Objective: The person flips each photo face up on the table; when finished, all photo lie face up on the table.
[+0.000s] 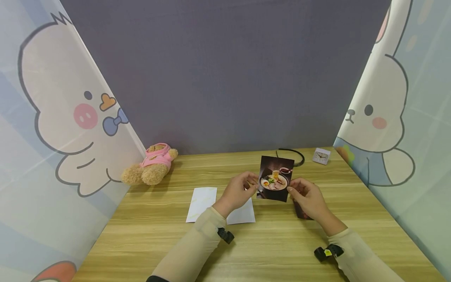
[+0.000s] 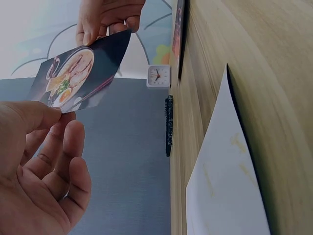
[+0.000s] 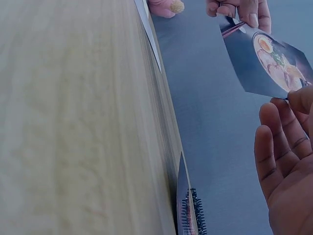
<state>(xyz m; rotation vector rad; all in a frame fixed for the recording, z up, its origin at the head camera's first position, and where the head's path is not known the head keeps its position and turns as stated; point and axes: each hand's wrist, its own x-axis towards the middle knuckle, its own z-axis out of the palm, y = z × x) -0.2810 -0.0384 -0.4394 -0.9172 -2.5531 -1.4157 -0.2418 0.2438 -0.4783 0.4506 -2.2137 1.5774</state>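
Both hands hold up a dark photo card (image 1: 276, 178) printed with a bowl of ramen, its picture side toward the head camera. My left hand (image 1: 240, 192) pinches its left edge between thumb and fingers. At the lower right edge, my right hand (image 1: 309, 197) pinches it the same way. In the left wrist view the ramen card (image 2: 80, 73) is tilted, above the table. Below my right hand lies another dark card (image 1: 301, 211), partly hidden by that hand. Two white sheets lie near my left forearm: one left of it (image 1: 202, 203), the other sheet (image 1: 243, 213) partly covered by my hand.
A teddy bear (image 1: 155, 164) in a pink hoodie lies at the back left of the wooden table (image 1: 267, 250). Behind the card is a black toothed headband (image 1: 299, 156). A small white clock (image 1: 321, 156) stands at the back right. Printed curtains flank both sides.
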